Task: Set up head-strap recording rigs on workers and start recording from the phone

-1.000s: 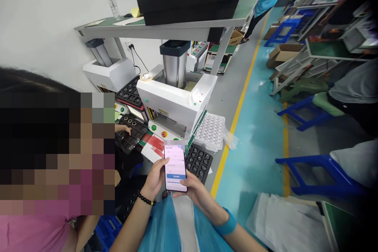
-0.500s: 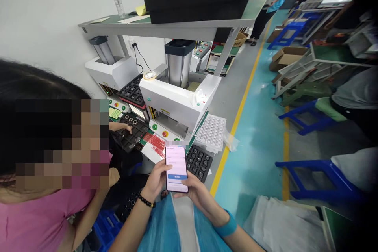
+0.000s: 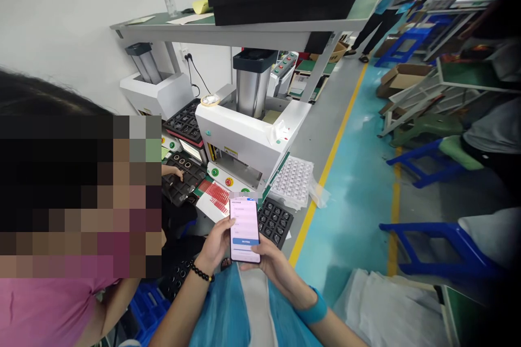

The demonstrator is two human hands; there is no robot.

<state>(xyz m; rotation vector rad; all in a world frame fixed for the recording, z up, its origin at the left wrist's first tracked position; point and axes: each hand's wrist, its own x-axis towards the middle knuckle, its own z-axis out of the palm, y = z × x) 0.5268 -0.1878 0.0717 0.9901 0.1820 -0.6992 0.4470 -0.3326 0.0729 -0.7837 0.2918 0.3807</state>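
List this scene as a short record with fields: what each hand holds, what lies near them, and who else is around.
left hand: grips the left edge of the phone, a black bead bracelet on its wrist
right hand: holds the phone from below, thumb on the screen
phone: upright, screen lit, a blue button showing
nearby: black tray of round parts beyond the phone; white press machine behind it
co-worker: a hand rests on another black tray
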